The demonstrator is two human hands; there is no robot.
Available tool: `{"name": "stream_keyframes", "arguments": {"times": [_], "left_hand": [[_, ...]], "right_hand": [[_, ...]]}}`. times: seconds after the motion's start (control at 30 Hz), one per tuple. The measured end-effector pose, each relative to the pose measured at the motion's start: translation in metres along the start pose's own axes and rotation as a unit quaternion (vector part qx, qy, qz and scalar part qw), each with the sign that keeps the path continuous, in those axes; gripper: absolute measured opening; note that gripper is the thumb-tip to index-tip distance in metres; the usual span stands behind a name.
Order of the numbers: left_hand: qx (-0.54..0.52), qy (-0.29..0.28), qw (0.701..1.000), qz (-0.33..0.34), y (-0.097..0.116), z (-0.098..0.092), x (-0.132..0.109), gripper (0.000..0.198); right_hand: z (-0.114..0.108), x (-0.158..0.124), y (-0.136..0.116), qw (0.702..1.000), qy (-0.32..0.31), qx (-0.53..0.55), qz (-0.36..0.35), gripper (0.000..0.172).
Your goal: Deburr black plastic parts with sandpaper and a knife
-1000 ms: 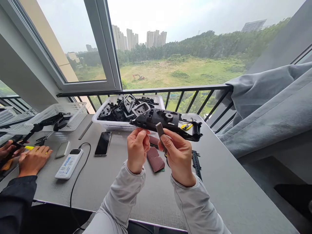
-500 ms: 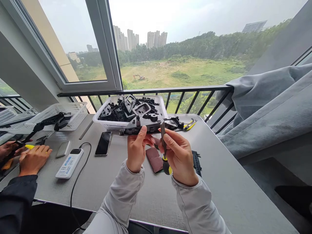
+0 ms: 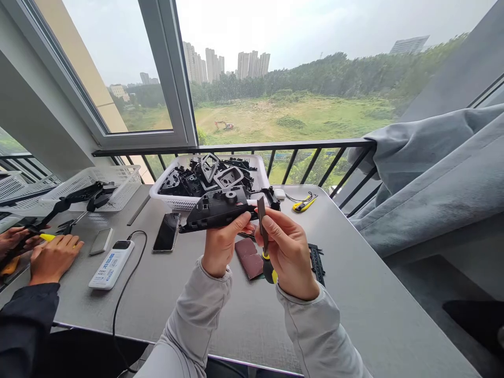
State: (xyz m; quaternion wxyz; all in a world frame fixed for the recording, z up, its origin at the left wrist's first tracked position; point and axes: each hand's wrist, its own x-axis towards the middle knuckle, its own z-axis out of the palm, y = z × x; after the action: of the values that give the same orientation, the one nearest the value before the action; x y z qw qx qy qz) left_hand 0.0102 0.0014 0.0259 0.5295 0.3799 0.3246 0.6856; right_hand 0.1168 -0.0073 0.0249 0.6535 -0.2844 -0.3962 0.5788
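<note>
My left hand [image 3: 220, 247] is closed around a black plastic part [image 3: 216, 209], its thumb lying along the near edge. The part has a broad flat section on the left and a thin bracket-like arm reaching right. In my right hand [image 3: 290, 247] is a flat file [image 3: 261, 210], gripped by its blade, which points up beside the part's right side. The file's black and yellow handle hangs down below the fingers. Whether blade and part touch I cannot tell. Beneath my hands, reddish-brown sandpaper [image 3: 249, 257] lies on the table.
A white basket [image 3: 177, 202] heaped with black parts stands behind. Left are a phone [image 3: 167, 232], a white power bank [image 3: 112, 264] with a cable, and a co-worker's hand [image 3: 55, 259]. Right are a black caliper [image 3: 317, 262] and a yellow cutter [image 3: 304, 203].
The black part has shifted left and turned in my left hand, so more of its broad face shows. My right hand and the file have hardly moved.
</note>
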Motion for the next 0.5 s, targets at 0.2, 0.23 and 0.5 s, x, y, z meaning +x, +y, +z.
{"name": "stream_keyframes", "arguments": {"times": [0.2, 0.23, 0.5], "left_hand": [[0.020, -0.014, 1.000, -0.011, -0.004, -0.008, 0.002, 0.018], [0.028, -0.016, 0.999, -0.011, -0.006, -0.009, 0.002, 0.020], [0.067, -0.073, 0.994, 0.035, -0.013, -0.013, 0.007, 0.025]], "right_hand": [[-0.010, 0.004, -0.003, 0.998, -0.013, -0.063, 0.009, 0.026], [-0.012, 0.005, -0.004, 0.997, -0.020, -0.079, 0.014, 0.027], [-0.032, 0.014, -0.019, 0.977, -0.059, -0.205, 0.007, 0.030]]}}
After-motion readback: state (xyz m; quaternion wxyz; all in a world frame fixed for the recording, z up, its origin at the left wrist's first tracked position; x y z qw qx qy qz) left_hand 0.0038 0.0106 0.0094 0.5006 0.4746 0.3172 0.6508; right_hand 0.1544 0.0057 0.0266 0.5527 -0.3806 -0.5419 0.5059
